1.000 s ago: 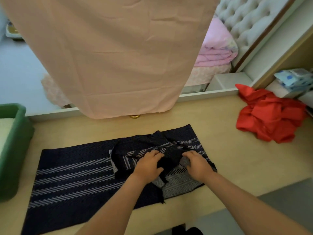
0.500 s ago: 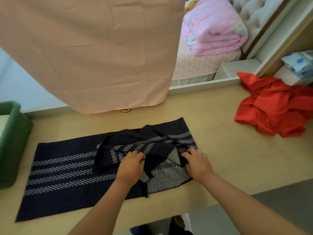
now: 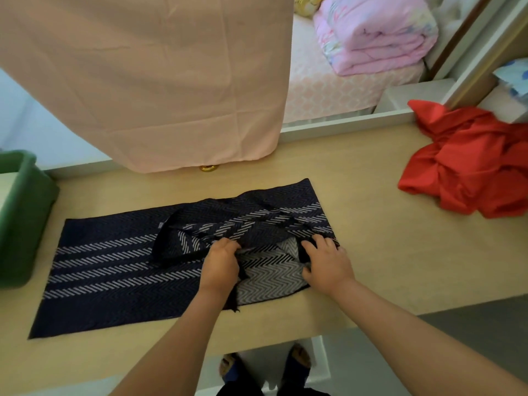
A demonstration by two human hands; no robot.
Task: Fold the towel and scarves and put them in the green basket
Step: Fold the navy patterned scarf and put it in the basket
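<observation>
Hands have drifted apart since a second ago, and more of the grey zigzag underside shows between them now. I'm looking at the long dark navy woven scarf with pale grey chevron stripes (image 3: 108,270), which lies across the middle of the pale wooden tabletop (image 3: 371,230). Its left half is spread flat and its right half is bunched and doubled over itself.

My left hand (image 3: 221,260) has its fingers curled into the bunched dark layer, gripping a fold just left of the grey patch. My right hand (image 3: 325,262) is spread wider: fingertips bent down onto the dark edge at the scarf's right end, thumb lying on the grey side, with that edge pinched between them. Both forearms come in from the bottom of the frame.

At the far left edge stands the green plastic basket (image 3: 25,212), apart from the scarf, with something pale inside that I can't make out. On the right of the table sits a crumpled bright red cloth (image 3: 468,167). A peach sheet (image 3: 143,81) hangs across the upper left, and a folded pink quilt (image 3: 377,32) is at the upper right.
</observation>
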